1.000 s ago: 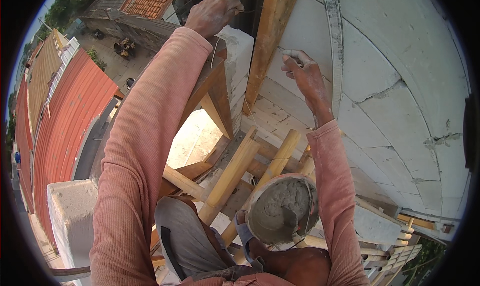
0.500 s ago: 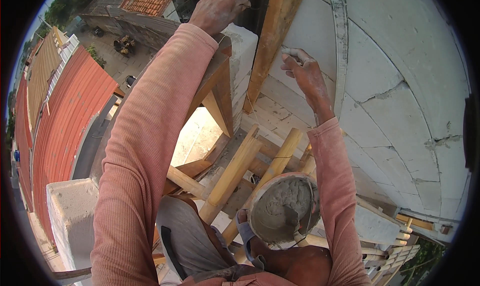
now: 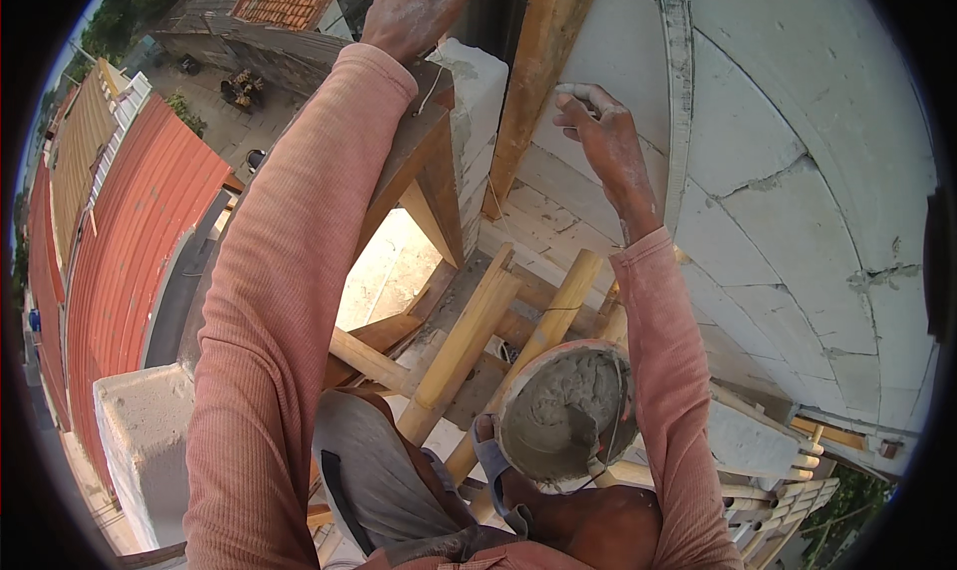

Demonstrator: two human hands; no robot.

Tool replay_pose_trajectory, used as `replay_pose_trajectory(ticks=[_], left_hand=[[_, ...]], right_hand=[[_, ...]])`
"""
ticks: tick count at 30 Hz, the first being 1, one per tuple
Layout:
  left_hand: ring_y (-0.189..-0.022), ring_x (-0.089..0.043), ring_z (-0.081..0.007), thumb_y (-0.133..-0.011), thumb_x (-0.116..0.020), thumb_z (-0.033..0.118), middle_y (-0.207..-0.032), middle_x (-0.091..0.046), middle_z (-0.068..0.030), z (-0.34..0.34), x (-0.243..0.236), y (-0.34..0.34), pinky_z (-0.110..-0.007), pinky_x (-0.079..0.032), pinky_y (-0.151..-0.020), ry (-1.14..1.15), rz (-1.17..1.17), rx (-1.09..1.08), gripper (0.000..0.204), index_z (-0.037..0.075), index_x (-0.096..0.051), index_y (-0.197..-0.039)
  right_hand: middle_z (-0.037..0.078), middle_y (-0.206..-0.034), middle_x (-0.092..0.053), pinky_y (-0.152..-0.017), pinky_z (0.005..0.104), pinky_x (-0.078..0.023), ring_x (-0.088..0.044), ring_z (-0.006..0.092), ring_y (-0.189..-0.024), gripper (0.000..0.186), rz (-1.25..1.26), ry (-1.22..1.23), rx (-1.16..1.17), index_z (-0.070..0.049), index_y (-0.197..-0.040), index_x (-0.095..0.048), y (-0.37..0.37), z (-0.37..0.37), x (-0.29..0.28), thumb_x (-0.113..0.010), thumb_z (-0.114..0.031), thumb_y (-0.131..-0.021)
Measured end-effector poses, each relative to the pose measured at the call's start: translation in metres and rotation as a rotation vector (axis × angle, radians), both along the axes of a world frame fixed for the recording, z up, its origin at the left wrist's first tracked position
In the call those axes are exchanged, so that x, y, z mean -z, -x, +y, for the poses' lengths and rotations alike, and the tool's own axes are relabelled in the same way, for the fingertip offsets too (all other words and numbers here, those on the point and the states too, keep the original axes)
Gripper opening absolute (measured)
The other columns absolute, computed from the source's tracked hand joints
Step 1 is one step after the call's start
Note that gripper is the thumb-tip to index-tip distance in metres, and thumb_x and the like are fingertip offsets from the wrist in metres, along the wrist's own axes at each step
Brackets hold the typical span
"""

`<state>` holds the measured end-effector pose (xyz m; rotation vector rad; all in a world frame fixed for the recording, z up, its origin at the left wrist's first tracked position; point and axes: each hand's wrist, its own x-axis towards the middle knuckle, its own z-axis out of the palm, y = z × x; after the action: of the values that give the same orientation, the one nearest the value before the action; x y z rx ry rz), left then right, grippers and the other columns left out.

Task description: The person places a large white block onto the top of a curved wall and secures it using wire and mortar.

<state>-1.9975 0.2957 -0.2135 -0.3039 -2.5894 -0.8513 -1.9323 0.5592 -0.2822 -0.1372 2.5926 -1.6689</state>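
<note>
My left hand point(image 3: 417, 16) is raised at the top, closed above the end of a white block wall point(image 3: 477, 81). What its fingers hold, if anything, cannot be made out. A thin pale cord point(image 3: 431, 89) hangs just below that hand over a wooden board point(image 3: 404, 176). My right hand point(image 3: 606, 151) is up beside an upright timber point(image 3: 538, 81), in front of the pale block wall point(image 3: 743, 121). Its fingers are curled, the index finger dusted white; anything pinched there is too small to see. Below my right forearm sits a bucket of wet grey mortar point(image 3: 558, 410).
Bamboo poles point(image 3: 464, 346) form a scaffold under me, with my sandalled foot point(image 3: 493, 460) beside the bucket. A white block point(image 3: 145, 440) stands at the left. Beyond lie a red metal roof point(image 3: 150, 261) and a drop to the ground point(image 3: 224, 121).
My left hand has moved up and slightly left, and the pale cord below it now shows. My right hand has shifted slightly left, its fingers still curled.
</note>
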Motion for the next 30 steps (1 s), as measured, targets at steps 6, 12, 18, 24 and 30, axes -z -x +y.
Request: replay_pose_trajectory(ticks=[6,12,18,24,30], left_hand=[[-0.067,-0.055,-0.0101,-0.102,-0.052,0.048,-0.083,-0.064,0.0011,-0.032,0.032,0.039,-0.026,-0.047,-0.063,-0.324,-0.187,0.212,0.044,0.011,-0.075,-0.109],[-0.062,-0.044,-0.0044,-0.099,-0.062,0.053,-0.08,-0.059,0.005,-0.044,0.032,0.041,-0.021,-0.038,-0.056,-0.497,-0.307,0.393,0.043,0.015,-0.075,-0.113],[-0.066,-0.063,-0.0073,-0.103,-0.064,0.025,-0.077,-0.067,0.0013,-0.014,0.005,0.009,-0.02,-0.045,-0.059,-0.834,-0.574,0.613,0.023,0.009,-0.071,-0.117],[-0.072,-0.07,-0.0139,-0.101,-0.065,0.024,-0.08,-0.071,-0.004,-0.003,-0.002,0.005,-0.026,-0.052,-0.061,-0.6,-0.513,0.594,0.019,0.008,-0.07,-0.11],[-0.063,-0.044,-0.0048,-0.098,-0.066,0.052,-0.089,-0.065,0.0045,0.0,0.005,0.014,-0.021,-0.038,-0.058,-0.195,-0.385,0.443,0.04,0.019,-0.075,-0.117]], right_hand=[[0.014,-0.115,-0.07,-0.1,0.0356,-0.054,-0.068,0.0214,-0.106,0.041,0.014,0.051,0.002,0.004,-0.128,-0.066,-0.001,-0.01,-0.002,-0.058,-0.028,-0.103],[0.012,-0.113,-0.071,-0.1,0.0349,-0.054,-0.068,0.0205,-0.106,0.04,0.07,0.166,-0.001,0.003,-0.127,-0.067,-0.008,-0.016,-0.012,-0.059,-0.029,-0.104],[0.013,-0.107,-0.072,-0.093,0.032,-0.057,-0.071,0.018,-0.099,0.04,0.193,0.287,0.039,0.003,-0.126,-0.067,-0.005,-0.013,-0.016,-0.065,-0.027,-0.101],[0.015,-0.113,-0.071,-0.094,0.0311,-0.056,-0.072,0.019,-0.1,0.042,0.32,0.325,0.089,0.004,-0.129,-0.065,-0.001,-0.014,-0.025,-0.066,-0.028,-0.101],[0.017,-0.123,-0.069,-0.101,0.0323,-0.054,-0.067,0.0206,-0.112,0.052,0.295,0.563,-0.001,0.005,-0.129,-0.064,0.012,-0.024,-0.038,-0.073,-0.034,-0.097]])
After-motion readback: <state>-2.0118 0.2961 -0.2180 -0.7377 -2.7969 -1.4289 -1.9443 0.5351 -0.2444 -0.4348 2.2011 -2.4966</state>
